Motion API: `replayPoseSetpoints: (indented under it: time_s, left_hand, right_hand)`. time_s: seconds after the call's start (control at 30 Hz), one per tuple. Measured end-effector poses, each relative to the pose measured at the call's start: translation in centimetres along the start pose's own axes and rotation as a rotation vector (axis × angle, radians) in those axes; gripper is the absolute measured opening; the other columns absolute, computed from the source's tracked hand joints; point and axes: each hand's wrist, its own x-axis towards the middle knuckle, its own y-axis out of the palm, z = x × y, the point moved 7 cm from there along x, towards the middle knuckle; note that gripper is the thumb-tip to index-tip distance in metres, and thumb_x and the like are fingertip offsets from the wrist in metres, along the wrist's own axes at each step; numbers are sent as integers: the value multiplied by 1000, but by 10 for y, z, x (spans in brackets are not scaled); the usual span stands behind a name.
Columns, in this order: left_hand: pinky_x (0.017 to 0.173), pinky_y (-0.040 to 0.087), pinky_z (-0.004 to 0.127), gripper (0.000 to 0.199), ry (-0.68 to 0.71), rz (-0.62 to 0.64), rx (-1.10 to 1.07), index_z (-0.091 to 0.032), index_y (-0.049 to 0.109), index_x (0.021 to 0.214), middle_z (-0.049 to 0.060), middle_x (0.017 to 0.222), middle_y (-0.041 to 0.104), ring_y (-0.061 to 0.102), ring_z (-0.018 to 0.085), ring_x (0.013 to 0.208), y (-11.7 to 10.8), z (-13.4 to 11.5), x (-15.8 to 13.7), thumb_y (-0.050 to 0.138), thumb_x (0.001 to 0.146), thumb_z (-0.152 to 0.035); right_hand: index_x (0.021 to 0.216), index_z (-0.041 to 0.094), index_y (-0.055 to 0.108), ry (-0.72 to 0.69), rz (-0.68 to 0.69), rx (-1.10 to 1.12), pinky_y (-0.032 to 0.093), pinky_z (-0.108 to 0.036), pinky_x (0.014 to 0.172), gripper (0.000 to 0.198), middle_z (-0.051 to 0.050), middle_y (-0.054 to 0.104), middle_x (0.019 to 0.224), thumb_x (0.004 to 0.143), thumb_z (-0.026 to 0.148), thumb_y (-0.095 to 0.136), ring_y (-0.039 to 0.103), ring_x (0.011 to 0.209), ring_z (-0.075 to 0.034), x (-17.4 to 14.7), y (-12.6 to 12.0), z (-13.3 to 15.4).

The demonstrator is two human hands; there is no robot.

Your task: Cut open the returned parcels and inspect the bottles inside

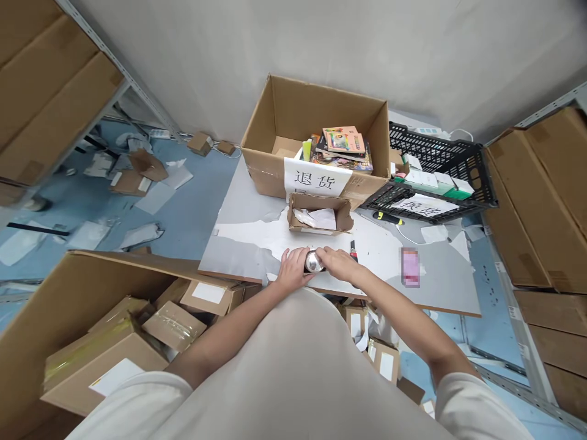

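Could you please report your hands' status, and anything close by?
Left hand, right hand: both on round silvery object. Object by near edge of table. Small open carton just beyond.

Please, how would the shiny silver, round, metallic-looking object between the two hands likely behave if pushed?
The shiny silver, round, metallic-looking object may be slippery, given its glossy surface. Its round outline suggests it could roll if tipped onto its side.

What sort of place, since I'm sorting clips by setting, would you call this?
Probably a stockroom or parcel room, perhaps handling returned goods: big cardboard boxes stand by metal shelving, smaller labelled boxes lie in a large carton, and a sign on the open box of books reads 退货, "returns".
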Motion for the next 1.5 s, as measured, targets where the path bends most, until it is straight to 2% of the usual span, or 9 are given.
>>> replayPoseSetpoints:
  time_s: [0.37,0.53,0.63,0.7,0.8,0.93,1.1,1.3,1.5]
  left_hand:
    - [109,22,57,80,-59,-28,27,-20,39,130,16,127,53,47,33,122,-8,-1,5,75,62,-40]
    - [108,11,67,117,-52,-22,2,-16,23,140,23,144,34,28,43,135,-16,-8,6,79,47,-61]
    - [107,12,68,135,-16,-135,-125,-13,9,144,28,149,21,17,46,138,-33,-21,6,76,42,-70]
    - [108,25,61,126,20,-233,-291,-14,12,143,26,145,29,28,41,136,-46,-33,9,75,48,-67]
    - [99,44,45,88,39,-332,-597,-17,32,131,17,125,52,53,28,117,-60,-46,19,72,63,-57]
    - [89,50,38,67,18,-336,-920,-18,45,112,13,113,57,59,22,105,-66,-50,31,70,63,-56]
    - [81,51,38,70,-150,-69,-1419,-18,54,109,11,108,63,61,25,97,-53,-56,29,70,57,-61]
    - [77,50,35,52,-379,195,-1876,-10,60,108,12,99,68,64,25,87,-36,-76,21,55,70,-45]
    - [85,48,40,49,-488,97,-1946,-13,52,115,13,109,65,65,25,90,-28,-74,22,50,80,-47]
  right_hand:
    - [90,20,46,-156,-139,765,38,-24,62,5,3,51,74,87,24,48,47,67,-12,-47,-100,2]
    - [88,21,47,-181,-156,1023,40,-22,56,13,3,48,76,87,31,55,44,63,-9,-69,-143,-3]
    - [86,21,48,-186,-179,1141,42,-21,54,18,3,48,74,85,33,60,45,61,-8,-79,-162,-4]
    - [84,21,50,-174,-216,1225,44,-22,54,20,3,49,73,82,35,64,47,60,-8,-81,-172,-7]
    - [86,21,51,-142,-325,1340,46,-24,55,25,3,51,74,79,38,68,48,58,-8,-78,-183,-18]
    - [94,21,59,-138,-537,1238,48,-27,61,30,0,55,82,81,47,64,53,67,-11,-74,-200,-38]
    - [108,26,62,-172,-637,1009,49,-35,79,47,-5,54,112,74,58,66,53,105,-22,-65,-199,-53]
    - [109,29,57,-145,-530,1341,50,-27,64,46,-2,58,104,71,52,70,57,84,-15,-28,-162,-64]
    - [100,24,60,-3,-572,1350,50,-28,66,41,-3,61,99,67,45,73,56,81,-15,-11,-158,-71]
